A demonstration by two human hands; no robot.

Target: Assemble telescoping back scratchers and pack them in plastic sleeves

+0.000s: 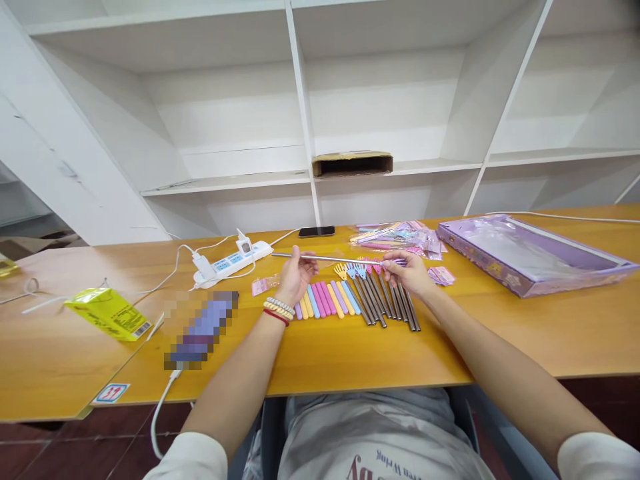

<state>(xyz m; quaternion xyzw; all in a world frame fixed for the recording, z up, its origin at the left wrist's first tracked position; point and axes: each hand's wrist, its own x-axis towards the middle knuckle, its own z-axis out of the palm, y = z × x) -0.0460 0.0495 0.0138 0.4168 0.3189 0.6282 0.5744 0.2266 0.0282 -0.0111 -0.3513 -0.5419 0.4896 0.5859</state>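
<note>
An extended metal back scratcher (340,259) lies level across both my hands above the table. My right hand (410,271) pinches its purple head end, which the fingers partly hide. Near the other end, my left hand (297,275) has its thumb and curled fingers around the thin rod, whose tip sticks out to the left. Below lie several metal rods (367,300), side by side, with yellow, blue and pink hand-shaped heads (361,270) at their far ends. To their left is a row of pink, yellow, blue and purple handle sleeves (324,300).
Behind lie bagged back scratchers (400,237) and a black phone (317,231). A purple box (525,283) stands at right. Leftward are a power strip (233,265) with cables, a pixelated device (203,331) and a yellow packet (107,313). White shelves (225,180) rise behind.
</note>
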